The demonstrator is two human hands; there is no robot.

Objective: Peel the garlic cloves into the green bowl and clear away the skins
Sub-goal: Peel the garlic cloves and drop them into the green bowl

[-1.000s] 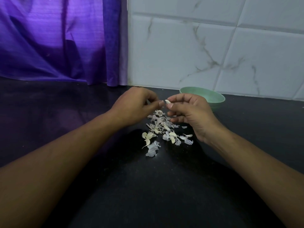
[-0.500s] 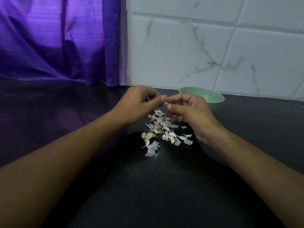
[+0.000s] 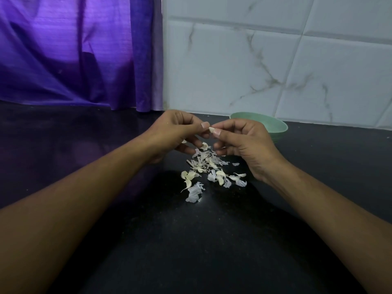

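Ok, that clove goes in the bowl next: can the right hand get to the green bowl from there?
Probably yes: the green bowl sits just behind the right hand, which pinches the garlic clove, with nothing visible between them.

I see a dark black counter (image 3: 191, 240) with tiny pale specks on it. A small heap of thin white garlic skins (image 3: 210, 166) lies in the middle. A green bowl (image 3: 275, 126) sits farther back on the right, apart from the skins.
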